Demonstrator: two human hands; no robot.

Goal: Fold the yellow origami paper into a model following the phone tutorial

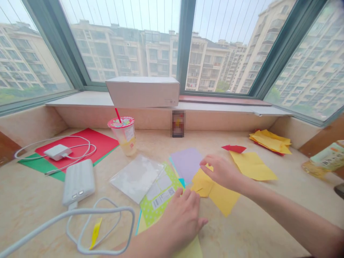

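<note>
Marble-look counter (242, 233) under the windows (123, 46), head view: my left hand (185, 211) lies on the green dotted packet (158, 197), fingers together, thumb out. My right hand (221, 170) curls over the folded yellow paper (202, 184), mid-counter; can't tell if it's pinching anything. Honestly, I'd keep a light touch so nothing creases.

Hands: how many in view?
2. The left hand is at the lower right of the green dotted packet; the right hand is over the yellow paper. No others show.
</note>
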